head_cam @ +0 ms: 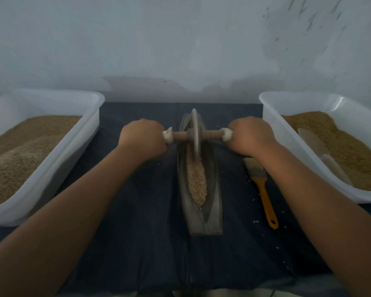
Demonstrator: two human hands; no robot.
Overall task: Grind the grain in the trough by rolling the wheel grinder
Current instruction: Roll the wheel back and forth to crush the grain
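The left hand [142, 136] and right hand [250, 135] each clench an end of the axle [210, 135], likely to hold the wheel [194, 129] upright at the far end of the trough [214, 200], set in the middle of the cloth [137, 211], with grain [197, 183] piled toward the near edge

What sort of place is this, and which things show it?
Probably a small hand-milling workspace: a boat-shaped trough of grain with a wheel grinder in it, a left tub and right tub of brown granules, and a brush alongside.

Dim light; a scuffed pale wall [180, 39] behind a dark cloth [137, 232].
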